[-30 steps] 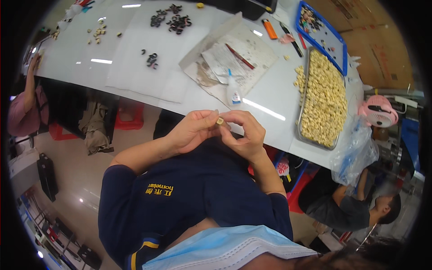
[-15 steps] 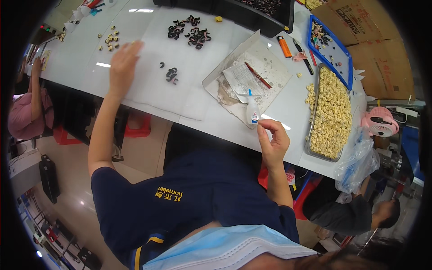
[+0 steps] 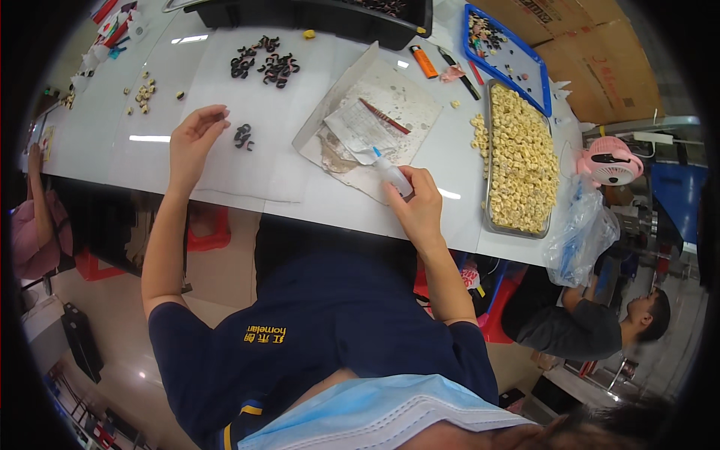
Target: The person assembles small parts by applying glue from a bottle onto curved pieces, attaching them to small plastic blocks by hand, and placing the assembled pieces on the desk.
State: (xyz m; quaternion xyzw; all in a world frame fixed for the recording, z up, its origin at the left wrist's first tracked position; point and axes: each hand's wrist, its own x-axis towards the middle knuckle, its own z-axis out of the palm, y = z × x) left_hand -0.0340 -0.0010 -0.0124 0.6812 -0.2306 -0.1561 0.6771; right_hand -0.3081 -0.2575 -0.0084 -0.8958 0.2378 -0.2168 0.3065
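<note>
My right hand (image 3: 420, 206) is closed round a small white squeeze bottle (image 3: 395, 178) with a blue nozzle, tilted over the near edge of a stained white board (image 3: 412, 94). On the left, the fingers of my left hand (image 3: 193, 142) come together at the tips on a small black curved piece (image 3: 226, 112), only partly visible. Just right of it, a little cluster of black curved pieces (image 3: 242, 137) lies on the white sheet. Larger piles of black and pinkish curved pieces (image 3: 279, 70) sit farther back. Beyond my left hand are several small cream-and-dark pieces (image 3: 144, 95).
A clear tray of cream pieces (image 3: 523, 165) stands at the right, some spilled beside it. Behind are a blue tray (image 3: 540, 71), an orange lighter (image 3: 424, 61) and a black bin (image 3: 330, 26). A brown stick (image 3: 385, 116) lies on the board. A pink fan (image 3: 611, 160) stands far right.
My left hand has come back from the cream-and-dark pieces, leaving one there, to the lone black piece. My right hand now wraps the bottle, which has tipped from upright. The view has shifted.
</note>
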